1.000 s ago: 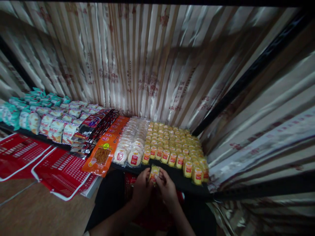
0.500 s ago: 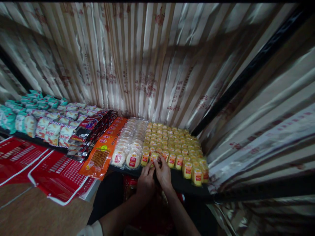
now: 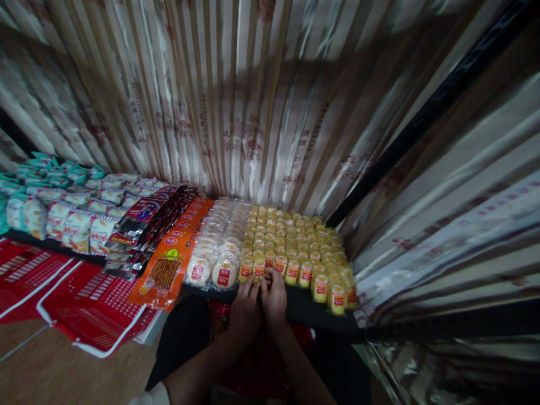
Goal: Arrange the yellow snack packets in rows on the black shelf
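Observation:
My left hand (image 3: 243, 308) and my right hand (image 3: 274, 293) are pressed side by side at the front edge of a black shelf (image 3: 314, 314). Their fingertips pinch a small yellow packet with a red label (image 3: 259, 268), which stands in the front row of a dense block of the same yellow packets (image 3: 295, 236). The packet sits between its neighbours in the row. Both forearms come up from the bottom of the view.
Left of the yellow block lie round white cakes in clear wrap (image 3: 219, 250), long orange packets (image 3: 169, 270), dark packets (image 3: 141, 225), white-and-red packets (image 3: 76, 222) and teal packets (image 3: 54, 167). Red printed sheets (image 3: 93, 304) hang off the shelf front. Striped shiny fabric (image 3: 253, 112) closes the back and right.
A second ago both hands held the yellow packet in the air in front of the shelf. They have moved forward and set it into the front row.

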`<state>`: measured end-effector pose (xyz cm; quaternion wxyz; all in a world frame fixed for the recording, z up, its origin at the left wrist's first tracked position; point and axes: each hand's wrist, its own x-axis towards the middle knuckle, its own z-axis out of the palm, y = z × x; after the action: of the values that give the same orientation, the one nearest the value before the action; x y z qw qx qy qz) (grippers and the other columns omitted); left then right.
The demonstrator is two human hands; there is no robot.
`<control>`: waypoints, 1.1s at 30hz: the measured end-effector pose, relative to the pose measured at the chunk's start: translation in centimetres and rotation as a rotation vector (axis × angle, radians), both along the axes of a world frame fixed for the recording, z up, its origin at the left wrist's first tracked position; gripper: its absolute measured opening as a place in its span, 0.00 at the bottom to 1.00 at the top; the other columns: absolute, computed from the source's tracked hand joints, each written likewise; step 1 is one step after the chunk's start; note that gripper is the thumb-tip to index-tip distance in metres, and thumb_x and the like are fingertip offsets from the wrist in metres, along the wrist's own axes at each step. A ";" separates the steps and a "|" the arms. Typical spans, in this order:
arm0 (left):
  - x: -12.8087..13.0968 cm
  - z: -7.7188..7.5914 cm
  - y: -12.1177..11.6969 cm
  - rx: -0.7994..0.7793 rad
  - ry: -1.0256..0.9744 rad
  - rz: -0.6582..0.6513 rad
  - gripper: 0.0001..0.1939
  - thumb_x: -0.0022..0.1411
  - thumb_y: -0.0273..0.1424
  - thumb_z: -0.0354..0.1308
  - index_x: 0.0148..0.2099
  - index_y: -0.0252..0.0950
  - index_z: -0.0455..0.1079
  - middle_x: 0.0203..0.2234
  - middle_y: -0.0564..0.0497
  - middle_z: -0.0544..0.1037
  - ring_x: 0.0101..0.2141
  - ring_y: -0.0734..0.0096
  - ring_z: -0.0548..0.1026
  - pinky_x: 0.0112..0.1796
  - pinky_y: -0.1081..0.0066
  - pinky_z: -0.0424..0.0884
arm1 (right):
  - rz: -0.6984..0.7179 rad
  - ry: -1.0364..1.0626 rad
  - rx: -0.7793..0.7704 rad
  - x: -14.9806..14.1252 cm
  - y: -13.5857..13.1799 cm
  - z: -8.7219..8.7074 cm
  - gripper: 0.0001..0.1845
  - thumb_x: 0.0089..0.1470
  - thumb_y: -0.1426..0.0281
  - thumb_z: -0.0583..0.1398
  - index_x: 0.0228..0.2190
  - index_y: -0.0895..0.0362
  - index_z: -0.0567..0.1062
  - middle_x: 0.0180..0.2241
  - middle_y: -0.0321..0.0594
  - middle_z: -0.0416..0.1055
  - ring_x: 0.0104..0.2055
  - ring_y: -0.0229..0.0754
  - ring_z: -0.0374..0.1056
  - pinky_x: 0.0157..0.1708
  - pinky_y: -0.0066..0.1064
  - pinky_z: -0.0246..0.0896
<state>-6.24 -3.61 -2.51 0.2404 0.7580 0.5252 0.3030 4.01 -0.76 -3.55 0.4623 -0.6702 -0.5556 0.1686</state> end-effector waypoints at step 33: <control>-3.1 -8.4 -6.8 -0.388 -0.106 0.020 0.18 0.60 0.26 0.41 0.46 0.34 0.69 0.42 0.43 0.75 0.44 0.64 0.72 0.46 0.64 0.67 | 0.261 -0.089 -0.414 -1.8 -10.2 -5.7 0.16 0.51 0.73 0.51 0.39 0.56 0.74 0.39 0.47 0.74 0.42 0.47 0.71 0.43 0.37 0.64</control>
<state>-9.33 -10.40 -10.93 0.4063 0.6753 0.5677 0.2378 2.24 -10.92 -9.28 0.2645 -0.6800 -0.6109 0.3073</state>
